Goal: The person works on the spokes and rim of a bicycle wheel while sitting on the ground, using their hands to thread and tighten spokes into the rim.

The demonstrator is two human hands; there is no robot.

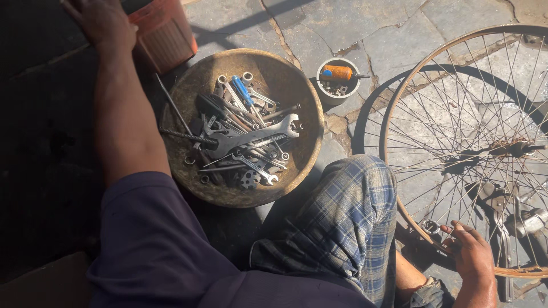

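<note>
Head view | my right hand (471,256), lower right, fingers curled on the rusty wheel rim (399,212) | my left hand (103,23), upper left, rests flat, empty, beside an orange bucket (165,34) | step, I judge: steadying the wheel; next needs a spanner from the tool bowl (285,74).

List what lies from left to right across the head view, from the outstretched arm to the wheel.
Left hand → orange bucket → round bowl of wrenches → small cup holding an orange-handled screwdriver → right hand on the rim of the spoked bicycle wheel.
</note>
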